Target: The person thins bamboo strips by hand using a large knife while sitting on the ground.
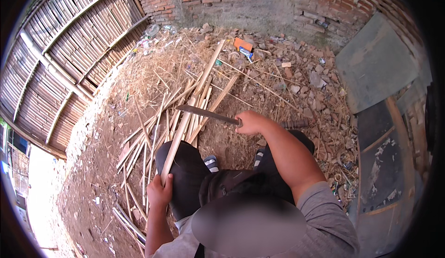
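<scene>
Gripping strip point(174, 152) in L hand point(159, 193), machete point(211, 115) in R hand point(250, 122), we prob. risked cuts if machete skidded toward L fingers point(169, 179).

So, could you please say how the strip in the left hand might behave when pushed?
The pale strip looks slim, so probably light. It runs straight beyond the left hand, suggesting stiffness, though its length may allow flex.
</scene>
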A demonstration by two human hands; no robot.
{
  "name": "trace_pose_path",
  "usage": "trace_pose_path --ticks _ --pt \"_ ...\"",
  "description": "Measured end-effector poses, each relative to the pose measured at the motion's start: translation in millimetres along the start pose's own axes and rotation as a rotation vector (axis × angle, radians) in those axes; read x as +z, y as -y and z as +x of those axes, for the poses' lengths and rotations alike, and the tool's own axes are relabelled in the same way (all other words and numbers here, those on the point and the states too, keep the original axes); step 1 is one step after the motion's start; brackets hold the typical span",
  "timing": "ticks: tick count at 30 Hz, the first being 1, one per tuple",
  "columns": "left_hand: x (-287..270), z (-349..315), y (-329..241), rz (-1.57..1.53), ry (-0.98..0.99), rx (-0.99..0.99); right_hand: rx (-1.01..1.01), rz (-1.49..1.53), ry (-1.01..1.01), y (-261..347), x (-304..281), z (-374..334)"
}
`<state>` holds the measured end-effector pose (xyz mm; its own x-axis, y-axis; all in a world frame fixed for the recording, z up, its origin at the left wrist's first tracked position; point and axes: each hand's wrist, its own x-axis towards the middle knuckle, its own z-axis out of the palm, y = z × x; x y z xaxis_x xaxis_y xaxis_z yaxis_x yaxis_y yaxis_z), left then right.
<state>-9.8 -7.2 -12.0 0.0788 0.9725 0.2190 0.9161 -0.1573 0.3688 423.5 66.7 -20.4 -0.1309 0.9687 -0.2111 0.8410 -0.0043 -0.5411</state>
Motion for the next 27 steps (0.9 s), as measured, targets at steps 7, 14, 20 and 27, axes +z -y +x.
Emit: trace_pose_path --ticks 7,14,20,27 --pt "-0.6 -0.5 -2.4 -0.005 0.002 -0.017 -0.023 0.021 -0.035 -1.6 4.1 0.9" --pt "0.4 -1.0 -2.2 0.002 -0.008 -0.008 -0.029 0.036 -0.038 0.0 4.5 2.5" --pt "-1.3 0.2 -4.7 -0.019 0.012 -0.018 -0.043 0.034 -0.044 -4.7 7.9 5.5" --pt "-0.9 -0.5 -3.6 -0.026 0.013 -0.021 0.009 0.054 -0.005 -0.2 6.1 4.4"
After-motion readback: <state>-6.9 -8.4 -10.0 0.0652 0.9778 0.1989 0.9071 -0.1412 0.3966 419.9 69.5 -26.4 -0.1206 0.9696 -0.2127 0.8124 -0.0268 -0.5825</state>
